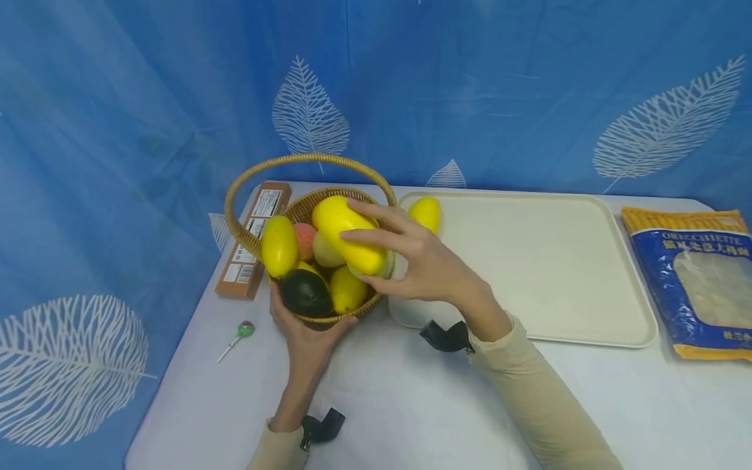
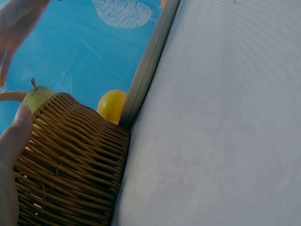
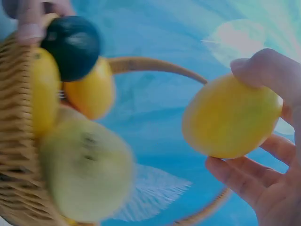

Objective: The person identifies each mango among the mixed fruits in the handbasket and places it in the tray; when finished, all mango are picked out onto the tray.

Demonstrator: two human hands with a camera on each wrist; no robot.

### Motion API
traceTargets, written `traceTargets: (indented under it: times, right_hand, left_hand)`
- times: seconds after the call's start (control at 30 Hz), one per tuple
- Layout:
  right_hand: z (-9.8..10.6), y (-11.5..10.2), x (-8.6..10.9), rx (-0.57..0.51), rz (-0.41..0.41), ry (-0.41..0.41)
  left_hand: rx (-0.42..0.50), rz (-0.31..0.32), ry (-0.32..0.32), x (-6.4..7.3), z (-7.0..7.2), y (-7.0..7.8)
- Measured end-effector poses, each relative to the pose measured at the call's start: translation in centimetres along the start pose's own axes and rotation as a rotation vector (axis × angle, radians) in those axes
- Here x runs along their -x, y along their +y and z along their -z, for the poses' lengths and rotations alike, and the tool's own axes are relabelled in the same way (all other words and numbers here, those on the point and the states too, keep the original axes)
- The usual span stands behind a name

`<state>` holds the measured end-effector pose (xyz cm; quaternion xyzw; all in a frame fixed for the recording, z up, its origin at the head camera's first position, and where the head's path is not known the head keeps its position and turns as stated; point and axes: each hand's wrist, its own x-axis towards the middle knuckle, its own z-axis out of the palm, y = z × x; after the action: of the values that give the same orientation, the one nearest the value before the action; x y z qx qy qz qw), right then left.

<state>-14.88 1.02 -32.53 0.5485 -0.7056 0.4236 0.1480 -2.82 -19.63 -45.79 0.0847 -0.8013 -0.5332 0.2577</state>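
Observation:
My right hand holds a yellow mango over a round wicker basket, with thumb and fingers on opposite sides of it. In the right wrist view the mango stands apart from the fruit inside. At the basket's near side my left hand grips the wall, its thumb by the rim in the left wrist view. Fruit fills the basket: a dark green avocado, another yellow mango, a lemon, a pinkish round fruit and a pale green pear. The tall handle arches behind the fruit.
Right of the basket lies a cream tray, with a yellow fruit at its left end. A bag of orecchiette pasta is at far right. A brown box and a lollipop lie left of the basket.

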Motion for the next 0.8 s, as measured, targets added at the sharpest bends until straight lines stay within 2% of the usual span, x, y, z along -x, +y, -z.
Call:
traceTargets:
  times: [0.1, 0.2, 0.3, 0.43, 0.63, 0.8]
  right_hand:
    - [1.7, -0.1, 0.0, -0.002, 0.037, 0.103]
    - [3.6, 0.0, 0.3, 0.018, 0.030, 0.178]
    - [5.2, 0.5, 0.9, 0.030, -0.012, 0.241]
    - [6.8, 1.8, 2.1, 0.067, -0.073, 0.303]
    - [7.8, 4.7, 3.8, 0.145, -0.181, 0.313]
    - [7.4, 7.9, 5.9, 0.175, -0.365, 0.231]
  left_hand:
    - [0.012, 0.020, 0.004, 0.0, 0.0, 1.0]
    - [0.027, 0.035, 0.002, 0.0, 0.1, 2.6]
    - [0.039, 0.037, 0.000, 0.1, 0.2, 3.8]
    - [0.043, 0.020, 0.006, 0.1, 0.2, 4.1]
    - [0.041, 0.012, 0.009, 0.1, 0.1, 3.9]
    - [0.037, 0.017, 0.005, 0.2, 0.1, 4.0]
